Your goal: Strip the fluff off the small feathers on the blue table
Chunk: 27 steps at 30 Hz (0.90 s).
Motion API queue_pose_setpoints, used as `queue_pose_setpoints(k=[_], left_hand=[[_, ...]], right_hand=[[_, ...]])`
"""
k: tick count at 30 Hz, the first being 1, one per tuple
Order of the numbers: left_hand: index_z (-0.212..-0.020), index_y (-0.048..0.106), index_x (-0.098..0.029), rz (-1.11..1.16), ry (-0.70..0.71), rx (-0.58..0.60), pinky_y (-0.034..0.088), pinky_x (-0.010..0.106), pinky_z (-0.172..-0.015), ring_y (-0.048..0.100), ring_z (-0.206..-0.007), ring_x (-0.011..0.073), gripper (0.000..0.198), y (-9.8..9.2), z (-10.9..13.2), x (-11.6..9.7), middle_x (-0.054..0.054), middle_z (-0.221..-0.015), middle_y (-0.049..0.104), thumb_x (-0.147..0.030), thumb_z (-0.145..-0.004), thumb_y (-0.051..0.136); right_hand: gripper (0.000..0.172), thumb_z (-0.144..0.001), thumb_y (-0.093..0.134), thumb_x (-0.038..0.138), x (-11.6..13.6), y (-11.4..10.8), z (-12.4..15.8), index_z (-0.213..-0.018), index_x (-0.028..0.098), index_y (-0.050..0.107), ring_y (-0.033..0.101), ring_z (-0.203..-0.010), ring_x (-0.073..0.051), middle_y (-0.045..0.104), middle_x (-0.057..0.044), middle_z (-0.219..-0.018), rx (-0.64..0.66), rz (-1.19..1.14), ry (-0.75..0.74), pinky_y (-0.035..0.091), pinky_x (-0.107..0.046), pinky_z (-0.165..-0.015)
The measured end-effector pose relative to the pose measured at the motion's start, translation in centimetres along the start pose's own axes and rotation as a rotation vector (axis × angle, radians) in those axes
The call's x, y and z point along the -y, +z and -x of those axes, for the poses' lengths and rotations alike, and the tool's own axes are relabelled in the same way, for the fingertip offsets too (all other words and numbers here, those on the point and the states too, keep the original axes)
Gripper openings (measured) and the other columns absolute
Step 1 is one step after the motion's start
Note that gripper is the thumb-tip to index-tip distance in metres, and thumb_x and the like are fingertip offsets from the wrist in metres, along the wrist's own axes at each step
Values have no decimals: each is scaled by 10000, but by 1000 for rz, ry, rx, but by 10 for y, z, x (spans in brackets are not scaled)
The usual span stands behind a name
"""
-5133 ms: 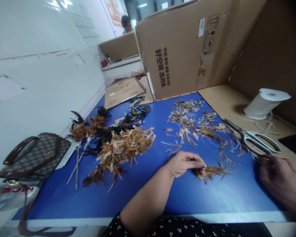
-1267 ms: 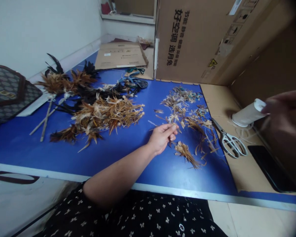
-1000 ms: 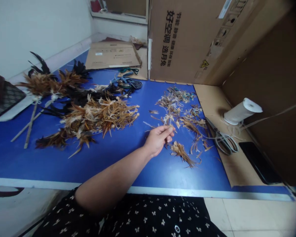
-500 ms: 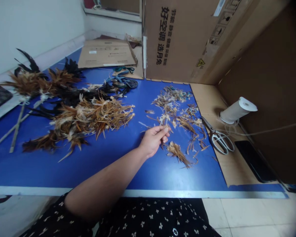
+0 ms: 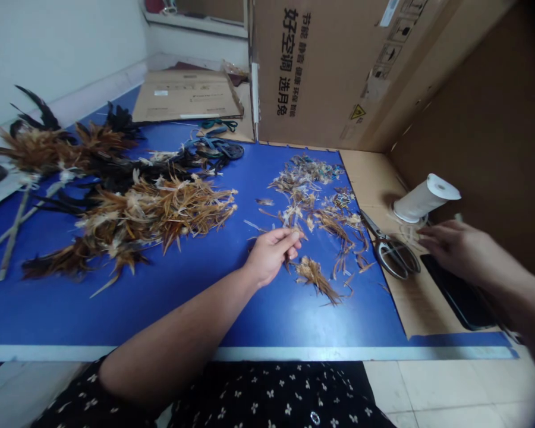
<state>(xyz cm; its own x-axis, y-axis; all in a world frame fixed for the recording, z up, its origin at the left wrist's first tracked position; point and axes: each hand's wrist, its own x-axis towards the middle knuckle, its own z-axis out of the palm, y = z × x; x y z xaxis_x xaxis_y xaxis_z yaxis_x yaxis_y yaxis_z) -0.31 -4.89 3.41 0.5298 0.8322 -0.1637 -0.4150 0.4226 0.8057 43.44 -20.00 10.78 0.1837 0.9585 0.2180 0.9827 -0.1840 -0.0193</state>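
Note:
My left hand (image 5: pixel 273 252) is pinched closed above the blue table, with small brown feathers partly showing at its fingertips; most of what it holds is hidden. Just below it lies a small bunch of brown feathers (image 5: pixel 316 279). On the right, my right hand (image 5: pixel 457 246) is closed on white thread (image 5: pixel 411 232) beside the spool (image 5: pixel 425 199), its fingers slightly blurred. Scissors (image 5: pixel 395 255) with silver handles lie left of this hand, on the cardboard's edge. Loose feather scraps (image 5: pixel 312 178) are spread beyond my left hand.
Brown and black feathers (image 5: pixel 160 208) are heaped on the left, near feather-topped sticks (image 5: pixel 15 235). A black phone (image 5: pixel 459 297) rests under my right forearm. Tall cardboard (image 5: pixel 321 71) walls the back and right. Blue cords (image 5: pixel 218 145) and flat cardboard (image 5: pixel 187 98) lie farther back.
My right hand has come into view from the right and is now by the spool and scissors. The thread no longer stretches off to the right edge. My left hand keeps its pinch.

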Motion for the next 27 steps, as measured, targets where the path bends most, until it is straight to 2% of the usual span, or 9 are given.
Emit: queue_pose_setpoints(k=[2,6,9,11,13,17,19,22,27], left_hand=[[-951,831,-116,-5,-1,-1,401,239,-609,530,-612,65,476,0,0,0,25,-776,680,-497,-740,1021],[-957,825,-109,-8,-11,6,406,243,-610,527,-608,63,469,-2,-1,0,27,-780,683,-484,-749,1016],[-953,821,-107,-9,-10,10,406,245,-611,530,-616,65,461,-2,-1,1,28,-785,682,-478,-755,1010],[-960,824,-111,-16,-13,12,408,247,-615,531,-621,67,457,-2,-1,1,28,-784,683,-478,-759,1006],[-959,825,-116,-29,-21,19,410,250,-621,528,-622,68,445,-2,0,1,28,-783,684,-479,-769,998],[-943,825,-120,-53,-32,33,407,255,-622,527,-615,66,424,-3,1,1,31,-788,686,-479,-784,986],[-958,828,-116,-60,-38,39,409,258,-622,529,-617,68,423,-4,0,3,37,-794,688,-477,-796,978],[-974,831,-108,-65,-35,43,412,261,-623,533,-620,71,423,-5,-1,6,45,-801,691,-474,-810,967],[-967,833,-107,-66,-27,44,407,259,-622,541,-620,72,434,-5,-1,7,40,-794,687,-480,-796,974]], right_hand=[[288,-1012,728,423,14,15,0,-1192,249,870,761,-941,-249,768,-129,-1206,85,-33,-99,612,-373,-928],[318,-1039,633,407,40,40,-3,-1174,227,858,755,-913,-247,771,-128,-1152,74,-55,-88,611,-362,-858],[319,-1055,598,414,52,38,-9,-1031,218,848,747,-880,-247,784,-135,-1114,24,-72,-68,602,-352,-795],[348,-1065,591,451,58,29,-14,-1001,213,836,757,-906,-246,791,-137,-1106,-2,-122,-84,611,-346,-834],[394,-1083,575,494,62,19,-18,-1124,205,839,768,-912,-222,794,-142,-1184,-1,-187,-114,620,-321,-853],[543,-1093,578,518,60,9,-19,-1515,203,708,755,-739,-152,743,-163,-1407,41,-314,-74,616,-289,-713],[487,-1077,591,490,54,11,-17,-1426,195,759,739,-701,-156,763,-163,-1370,9,-270,-51,617,-312,-726],[366,-1049,597,453,46,22,-13,-1152,204,845,746,-792,-214,799,-156,-1254,-41,-144,-56,621,-368,-837],[315,-992,611,440,39,43,-13,-1015,230,844,763,-945,-287,803,-147,-1160,-8,-116,-30,611,-414,-935]])
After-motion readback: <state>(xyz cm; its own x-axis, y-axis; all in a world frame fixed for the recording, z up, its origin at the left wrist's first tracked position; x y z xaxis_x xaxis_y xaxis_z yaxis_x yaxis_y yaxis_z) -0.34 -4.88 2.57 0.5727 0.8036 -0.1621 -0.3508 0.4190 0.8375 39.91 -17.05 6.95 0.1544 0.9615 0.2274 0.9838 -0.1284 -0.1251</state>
